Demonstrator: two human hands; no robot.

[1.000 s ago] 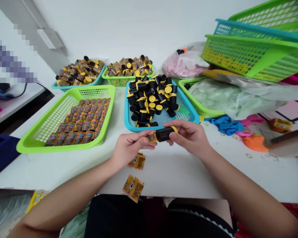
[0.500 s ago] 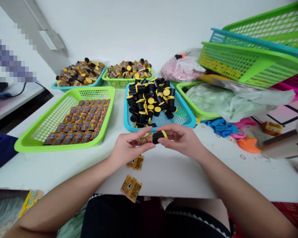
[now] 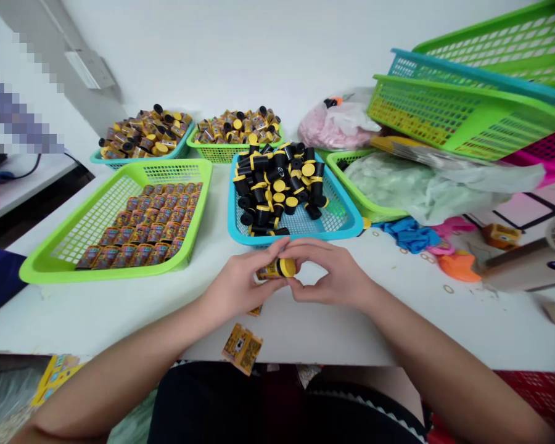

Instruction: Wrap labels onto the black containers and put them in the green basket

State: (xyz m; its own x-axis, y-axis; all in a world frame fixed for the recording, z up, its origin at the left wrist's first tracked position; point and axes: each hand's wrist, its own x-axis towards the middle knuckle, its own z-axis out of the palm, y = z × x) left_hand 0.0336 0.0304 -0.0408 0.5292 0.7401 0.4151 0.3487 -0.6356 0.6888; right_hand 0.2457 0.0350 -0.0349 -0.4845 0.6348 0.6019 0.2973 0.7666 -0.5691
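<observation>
Between my hands is a small black canister (image 3: 269,271) with a yellow cap, a printed orange sleeve around its body. My left hand (image 3: 235,280) is closed around the sleeved part. The fingers and thumb of my right hand (image 3: 335,271) pinch at the capped end, which faces right and toward me. Flat printed sleeves lie below: one sleeve (image 3: 243,349) at the table's front edge, another sleeve (image 3: 255,311) mostly hidden under my left hand. Just beyond my hands, a blue basket (image 3: 342,229) holds a heap of plain black canisters (image 3: 277,185) with yellow caps.
On the left, a green basket (image 3: 41,271) holds rows of sleeved canisters (image 3: 143,231). Two more filled baskets stand along the wall. To the right are stacked baskets (image 3: 425,114), a plastic bag (image 3: 398,185), blue and orange balloons (image 3: 457,266), and a small fan (image 3: 536,259).
The sleeve now covers the canister up to near its cap, where more black showed before. The canister has turned, its cap facing more toward me. The right hand has shifted slightly left.
</observation>
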